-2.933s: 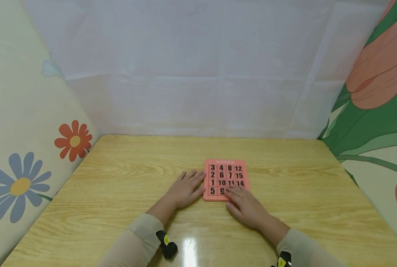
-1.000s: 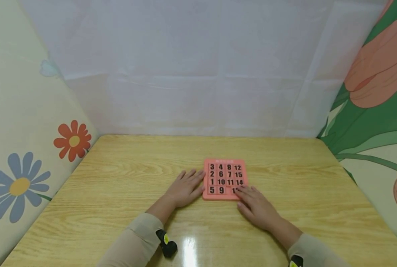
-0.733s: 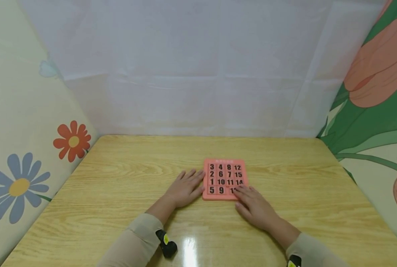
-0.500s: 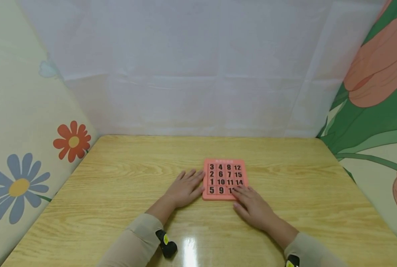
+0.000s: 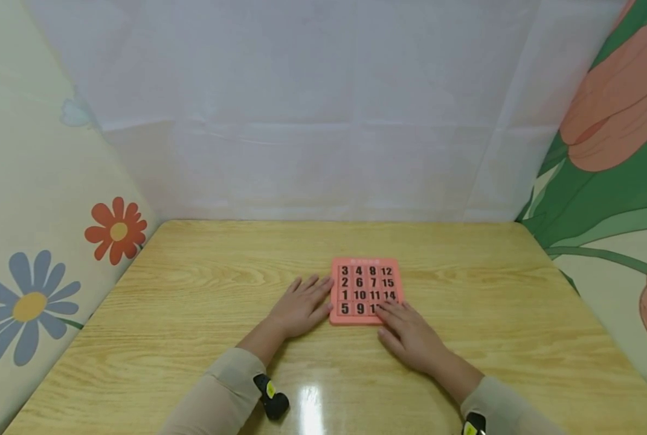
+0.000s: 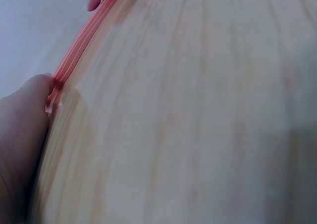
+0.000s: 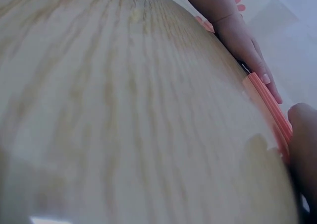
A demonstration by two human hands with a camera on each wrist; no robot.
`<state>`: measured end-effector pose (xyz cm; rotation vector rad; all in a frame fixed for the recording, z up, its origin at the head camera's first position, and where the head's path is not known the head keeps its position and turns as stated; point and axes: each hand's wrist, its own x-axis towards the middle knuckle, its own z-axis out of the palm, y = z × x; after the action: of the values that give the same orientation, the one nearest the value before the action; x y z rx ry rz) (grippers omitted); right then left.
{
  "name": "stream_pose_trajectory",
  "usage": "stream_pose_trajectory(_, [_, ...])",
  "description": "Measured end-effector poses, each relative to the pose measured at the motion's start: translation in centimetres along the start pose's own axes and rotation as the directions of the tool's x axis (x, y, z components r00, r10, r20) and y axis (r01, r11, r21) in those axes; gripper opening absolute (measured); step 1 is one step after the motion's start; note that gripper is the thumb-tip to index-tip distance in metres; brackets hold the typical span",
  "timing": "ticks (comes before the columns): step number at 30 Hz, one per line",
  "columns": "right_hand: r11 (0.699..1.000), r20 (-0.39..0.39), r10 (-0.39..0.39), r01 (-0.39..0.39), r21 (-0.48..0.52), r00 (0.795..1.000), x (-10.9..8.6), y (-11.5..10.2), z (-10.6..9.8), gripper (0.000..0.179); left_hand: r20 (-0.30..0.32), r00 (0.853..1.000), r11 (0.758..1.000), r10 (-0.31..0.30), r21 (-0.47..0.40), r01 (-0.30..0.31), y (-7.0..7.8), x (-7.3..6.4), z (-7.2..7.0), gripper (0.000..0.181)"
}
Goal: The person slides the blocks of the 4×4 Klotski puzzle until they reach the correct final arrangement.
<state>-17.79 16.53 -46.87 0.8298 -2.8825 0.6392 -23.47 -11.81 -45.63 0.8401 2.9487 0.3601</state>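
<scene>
A pink number slide puzzle (image 5: 365, 261) lies flat on the table in the head view, with black-numbered tiles in rows. My left hand (image 5: 301, 307) lies along its left side, fingers extended and fingertips at the frame's edge. My right hand (image 5: 412, 335) reaches over the lower right corner. Its straight fingertips rest on the bottom row, on a tile (image 5: 373, 309) whose number is partly covered, directly right of the 9. The corner right of that tile is hidden under the fingers. Both wrist views show the puzzle's pink side edge (image 6: 81, 45) close to the hands.
The wood-grain table (image 5: 220, 260) extends around the puzzle on all sides. A white sheet (image 5: 323, 121) hangs behind its far edge. Flower-patterned panels (image 5: 35, 181) stand at left and right. Black wrist cameras (image 5: 273, 399) sit on both sleeves.
From 2.9 to 1.0 s ago my right hand shifts right; since then it moves back left, and the tile under its fingertips slides left to beside the 9. My left hand stays put.
</scene>
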Motion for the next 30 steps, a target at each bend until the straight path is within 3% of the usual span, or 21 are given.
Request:
stream_pose_trajectory(10, [1.0, -0.083, 0.022, -0.023, -0.008, 0.996, 0.8, 1.0, 0.0, 0.049, 0.003, 1.0, 1.0, -0.005, 0.0, 0.005, -0.1, 0.0, 0.0, 0.061])
stream_pose_trajectory(20, [0.995, -0.035, 0.098, -0.097, 0.008, 0.995, 1.4, 1.5, -0.3, 0.051, 0.011, 1.0, 1.0, -0.006, 0.009, 0.006, -0.2, -0.1, 0.1, 0.062])
stream_pose_trajectory(30, [0.996, -0.037, 0.094, -0.094, 0.001, 0.995, 1.3, 1.4, -0.3, 0.051, 0.015, 1.0, 1.0, -0.011, 0.002, 0.011, 0.0, -0.1, -0.2, 0.061])
